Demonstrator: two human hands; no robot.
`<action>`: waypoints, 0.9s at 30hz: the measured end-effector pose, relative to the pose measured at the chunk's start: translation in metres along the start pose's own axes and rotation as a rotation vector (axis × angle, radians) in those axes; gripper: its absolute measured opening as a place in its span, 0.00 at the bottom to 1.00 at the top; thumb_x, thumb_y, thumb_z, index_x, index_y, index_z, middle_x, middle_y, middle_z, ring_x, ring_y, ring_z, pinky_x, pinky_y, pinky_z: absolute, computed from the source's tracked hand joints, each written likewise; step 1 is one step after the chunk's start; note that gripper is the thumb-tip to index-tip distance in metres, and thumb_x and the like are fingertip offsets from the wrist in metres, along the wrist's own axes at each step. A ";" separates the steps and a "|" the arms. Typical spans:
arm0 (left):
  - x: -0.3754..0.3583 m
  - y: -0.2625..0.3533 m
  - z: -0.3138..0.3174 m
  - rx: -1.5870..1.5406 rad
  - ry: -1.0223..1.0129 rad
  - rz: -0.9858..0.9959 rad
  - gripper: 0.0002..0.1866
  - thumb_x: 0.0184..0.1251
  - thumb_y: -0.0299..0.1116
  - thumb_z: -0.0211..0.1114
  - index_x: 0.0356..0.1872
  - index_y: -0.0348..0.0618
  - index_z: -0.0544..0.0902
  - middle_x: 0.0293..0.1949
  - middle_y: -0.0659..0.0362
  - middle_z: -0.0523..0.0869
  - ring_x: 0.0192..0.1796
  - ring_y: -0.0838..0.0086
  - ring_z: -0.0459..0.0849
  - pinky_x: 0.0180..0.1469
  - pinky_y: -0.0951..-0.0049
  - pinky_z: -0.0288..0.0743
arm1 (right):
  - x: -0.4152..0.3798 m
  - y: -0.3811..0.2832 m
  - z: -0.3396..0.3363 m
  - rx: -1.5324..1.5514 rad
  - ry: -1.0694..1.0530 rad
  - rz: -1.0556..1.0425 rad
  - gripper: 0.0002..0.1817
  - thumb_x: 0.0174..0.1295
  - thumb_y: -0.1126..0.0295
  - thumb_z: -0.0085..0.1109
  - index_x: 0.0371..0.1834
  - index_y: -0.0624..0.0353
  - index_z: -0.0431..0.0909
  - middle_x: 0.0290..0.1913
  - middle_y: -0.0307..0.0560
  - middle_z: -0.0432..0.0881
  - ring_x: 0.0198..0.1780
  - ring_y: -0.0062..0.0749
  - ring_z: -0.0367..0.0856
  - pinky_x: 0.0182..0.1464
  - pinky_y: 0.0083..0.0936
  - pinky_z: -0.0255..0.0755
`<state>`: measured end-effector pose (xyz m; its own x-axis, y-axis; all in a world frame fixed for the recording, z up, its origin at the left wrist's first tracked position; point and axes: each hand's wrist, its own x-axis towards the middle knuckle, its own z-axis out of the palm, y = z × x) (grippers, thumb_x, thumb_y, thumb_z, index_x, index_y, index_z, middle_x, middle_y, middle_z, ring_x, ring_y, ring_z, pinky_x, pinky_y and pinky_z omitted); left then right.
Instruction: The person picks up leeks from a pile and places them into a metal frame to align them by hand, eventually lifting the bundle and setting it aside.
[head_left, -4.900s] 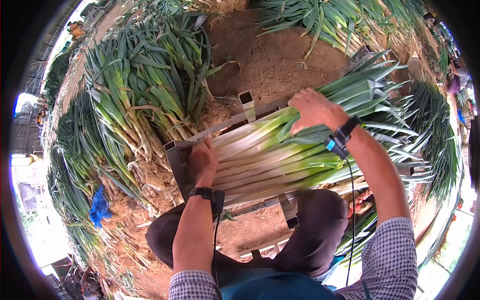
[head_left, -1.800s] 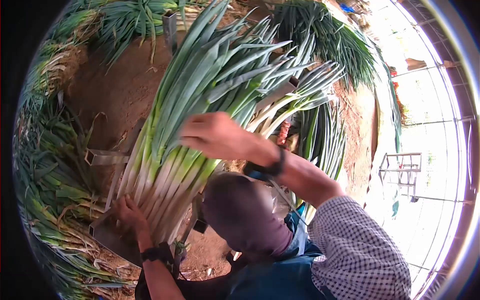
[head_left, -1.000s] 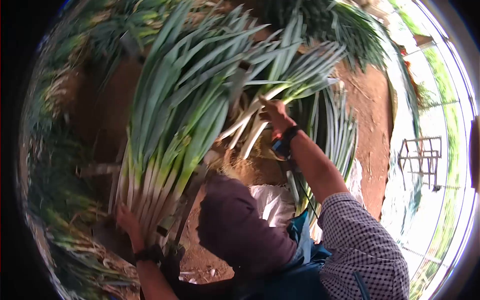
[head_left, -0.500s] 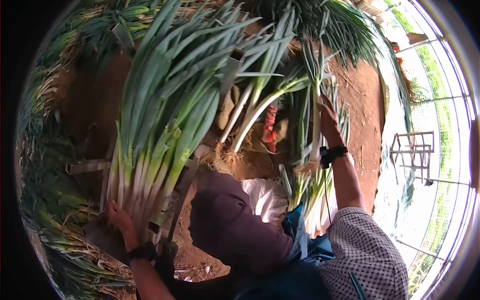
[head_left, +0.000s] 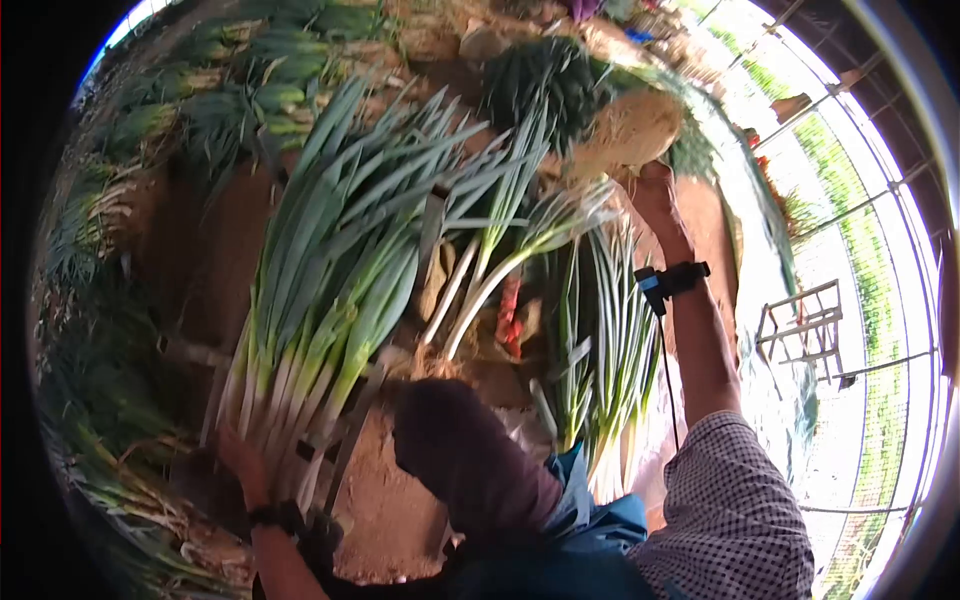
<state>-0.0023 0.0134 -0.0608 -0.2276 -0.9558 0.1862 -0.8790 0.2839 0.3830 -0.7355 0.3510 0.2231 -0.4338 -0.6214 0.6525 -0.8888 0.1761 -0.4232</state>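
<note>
A large bunch of leeks (head_left: 300, 290) lies on a metal frame (head_left: 345, 440), leaves away from me and pale stalks near me. My left hand (head_left: 243, 465) is closed around the left edge of the stalks, its fingertips partly hidden. At the upper right, my right hand (head_left: 655, 195) is raised in a fist, a black strap at its wrist. Blurred pale strands show beside its fingers; what it holds cannot be made out. Left of and below it are loose leeks (head_left: 485, 285) with roots. More leeks (head_left: 610, 350) lie below the right hand.
Leek piles (head_left: 100, 400) line the left side, with more bundles (head_left: 270, 90) at the back. A dark green heap (head_left: 545, 95) and a tan rounded thing (head_left: 635, 125) stand behind. A dark cap-like covering (head_left: 470, 450) blocks the lower middle. A metal rack (head_left: 805, 330) is outside right.
My right hand has moved up and away from me; the upright leek it held is no longer seen in that place. The left hand stays at the bunch. The view has shifted.
</note>
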 end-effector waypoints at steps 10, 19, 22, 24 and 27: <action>-0.006 -0.009 0.017 0.247 -0.049 -0.009 0.12 0.70 0.24 0.53 0.51 0.34 0.78 0.52 0.42 0.81 0.61 0.48 0.77 0.67 0.50 0.64 | 0.062 -0.047 0.063 -0.050 -0.283 0.228 0.23 0.61 0.63 0.71 0.55 0.64 0.79 0.42 0.61 0.86 0.44 0.49 0.87 0.47 0.39 0.78; -0.008 0.039 -0.009 0.323 0.034 -0.086 0.24 0.64 0.24 0.58 0.63 0.41 0.77 0.56 0.44 0.83 0.61 0.50 0.79 0.66 0.48 0.67 | 0.066 -0.105 0.093 -0.560 -0.404 -0.250 0.07 0.58 0.76 0.59 0.39 0.57 0.75 0.36 0.58 0.84 0.41 0.57 0.84 0.43 0.48 0.76; -0.005 0.022 0.012 -0.027 0.102 0.075 0.18 0.58 0.24 0.61 0.51 0.39 0.84 0.37 0.46 0.87 0.42 0.47 0.86 0.45 0.52 0.79 | 0.084 -0.111 0.098 -0.668 -0.351 -0.366 0.07 0.66 0.72 0.48 0.42 0.56 0.77 0.35 0.58 0.83 0.42 0.58 0.85 0.43 0.51 0.75; -0.010 0.034 0.005 0.219 -0.009 0.118 0.06 0.64 0.30 0.60 0.37 0.39 0.81 0.36 0.44 0.86 0.39 0.45 0.85 0.41 0.51 0.79 | 0.107 -0.113 0.099 -0.557 -0.410 -0.455 0.17 0.63 0.75 0.57 0.56 0.57 0.79 0.50 0.58 0.86 0.52 0.58 0.83 0.52 0.48 0.76; -0.011 0.075 -0.021 0.168 0.124 -0.228 0.16 0.73 0.45 0.59 0.48 0.44 0.82 0.52 0.42 0.81 0.56 0.44 0.77 0.58 0.40 0.66 | 0.131 -0.228 0.107 -0.317 -0.642 -0.514 0.26 0.59 0.73 0.65 0.63 0.56 0.76 0.53 0.59 0.84 0.53 0.59 0.82 0.53 0.46 0.75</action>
<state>-0.0571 0.0474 -0.0149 0.0272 -0.9737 0.2261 -0.9609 0.0369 0.2745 -0.5739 0.1476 0.3383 0.1138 -0.9744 0.1942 -0.9916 -0.0993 0.0825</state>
